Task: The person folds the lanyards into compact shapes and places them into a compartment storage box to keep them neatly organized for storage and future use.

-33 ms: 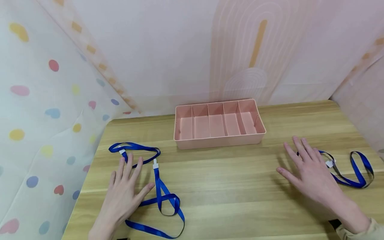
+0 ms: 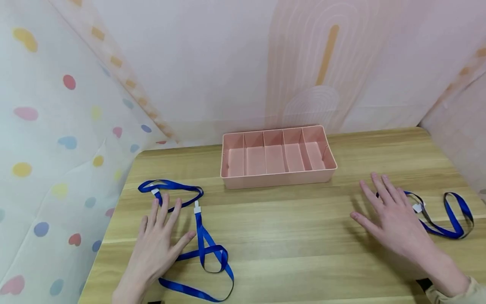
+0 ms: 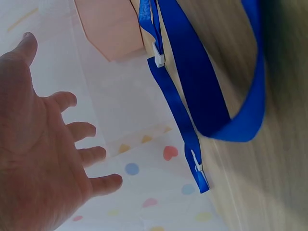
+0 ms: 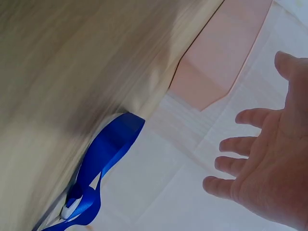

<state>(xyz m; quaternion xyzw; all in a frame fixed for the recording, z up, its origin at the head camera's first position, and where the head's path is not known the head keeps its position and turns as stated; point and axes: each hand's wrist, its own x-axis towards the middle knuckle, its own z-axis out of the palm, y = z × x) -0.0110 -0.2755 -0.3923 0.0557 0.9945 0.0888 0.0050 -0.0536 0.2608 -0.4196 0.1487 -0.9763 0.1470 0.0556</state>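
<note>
My left hand hovers palm down over the table with spread fingers, holding nothing. Just beyond its fingertips lies a looped blue lanyard with a white clip. Beside the thumb, a second blue ribbon with a white buckle runs in loose loops, partly hidden under that hand. On the other side, my right hand is held above the wood, its fingers spread and empty. A blue lanyard with a white clip lies to its right, partly covered by the hand.
A pink tray with several divided compartments stands at the back middle of the wooden table, near the patterned backdrop. A dotted cloth hangs along the left edge, and another pale cloth stands at the right.
</note>
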